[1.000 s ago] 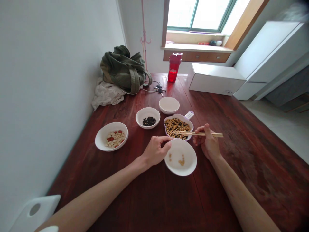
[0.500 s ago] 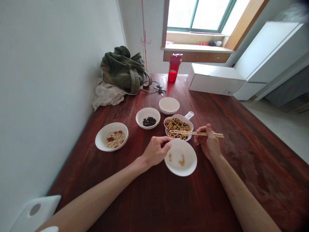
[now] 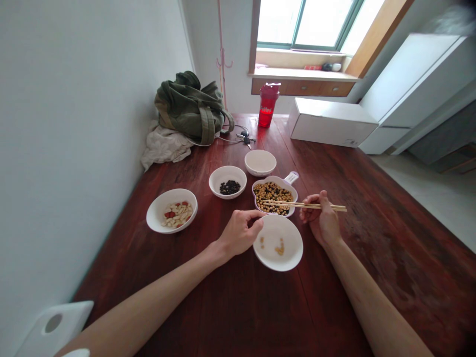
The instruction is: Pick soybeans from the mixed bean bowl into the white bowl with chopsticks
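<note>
My left hand (image 3: 243,232) pinches the left rim of a white bowl (image 3: 292,253), which holds several yellow soybeans (image 3: 279,247). In my right hand (image 3: 323,220) is a pair of wooden chopsticks (image 3: 297,204), closed around by the fingers. Their tips reach over a purple-rimmed dish (image 3: 291,177) with a short handle, filled with mixed yellow and black beans (image 3: 273,192). Whether the tips grip a bean is too small to tell. Behind stand a white bowl (image 3: 217,176) of black beans (image 3: 229,187) and a bare white bowl (image 3: 260,162).
At the left is a white bowl (image 3: 153,218) with peanuts and red pieces (image 3: 178,214). Farther back are a green bag (image 3: 189,106), a cloth (image 3: 163,144), keys (image 3: 247,140), a red shaker bottle (image 3: 267,106) and a white box (image 3: 332,121). A wall (image 3: 74,124) borders the wooden table (image 3: 238,307) on the left.
The chopsticks and my right hand have shifted very slightly to the right. My left hand and the bowls stay essentially in place.
</note>
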Demonstrator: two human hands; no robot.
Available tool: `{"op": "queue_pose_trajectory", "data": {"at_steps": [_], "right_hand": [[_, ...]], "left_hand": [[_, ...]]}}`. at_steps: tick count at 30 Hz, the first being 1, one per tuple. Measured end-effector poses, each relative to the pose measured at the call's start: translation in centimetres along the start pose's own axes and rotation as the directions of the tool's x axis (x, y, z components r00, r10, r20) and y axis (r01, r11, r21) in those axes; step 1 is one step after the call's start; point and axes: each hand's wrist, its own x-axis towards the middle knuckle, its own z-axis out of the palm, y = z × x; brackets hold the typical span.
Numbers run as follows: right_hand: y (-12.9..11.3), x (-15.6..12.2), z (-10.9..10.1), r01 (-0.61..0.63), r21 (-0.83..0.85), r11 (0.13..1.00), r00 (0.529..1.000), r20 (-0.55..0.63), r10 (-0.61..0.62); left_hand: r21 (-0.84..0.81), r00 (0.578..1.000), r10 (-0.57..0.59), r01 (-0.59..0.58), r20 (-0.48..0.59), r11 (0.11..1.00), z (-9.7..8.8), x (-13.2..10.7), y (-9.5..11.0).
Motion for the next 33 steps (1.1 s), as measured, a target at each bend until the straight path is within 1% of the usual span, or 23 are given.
{"op": "queue_pose_trajectory", "data": {"at_steps": [4, 8, 13, 17, 23, 28, 33], "right_hand": [[0.0, 0.1, -0.2, 0.007, 0.031, 0.999, 1.0, 0.007, -0.008], [-0.2, 0.2, -0.5, 0.009, 0.113, 0.994, 0.998, 0.053, -0.016], [-0.7, 0.1, -0.5, -0.017, 0.196, 0.981, 0.994, 0.109, -0.004], [-0.9, 0.0, -0.2, -0.037, 0.215, 0.976, 0.995, 0.103, 0.015], [-0.7, 0.1, -0.3, 0.012, 0.221, 0.975, 0.999, 0.044, -0.022], [-0.8, 0.0, -0.3, -0.024, 0.22, 0.975, 0.997, 0.072, 0.008], [-1.0, 0.0, -0.2, -0.012, 0.237, 0.971, 0.998, 0.068, -0.004]], "left_hand": [[0.0, 1.0, 0.006, -0.006, 0.004, 1.0, 0.0, 0.0, -0.1], [0.009, 1.0, 0.001, -0.001, 0.004, 1.0, 0.0, 0.1, -0.1], [0.011, 1.0, -0.002, 0.002, 0.004, 1.0, 0.1, 0.0, -0.1], [0.015, 1.0, -0.007, 0.007, -0.001, 1.0, 0.1, 0.0, -0.2], [0.013, 1.0, -0.002, 0.002, 0.002, 1.0, 0.1, 0.0, -0.1], [0.014, 1.0, 0.017, -0.017, 0.001, 1.0, 0.0, 0.0, 0.0], [0.014, 1.0, 0.018, -0.018, 0.003, 1.0, 0.0, 0.0, -0.1]]}}
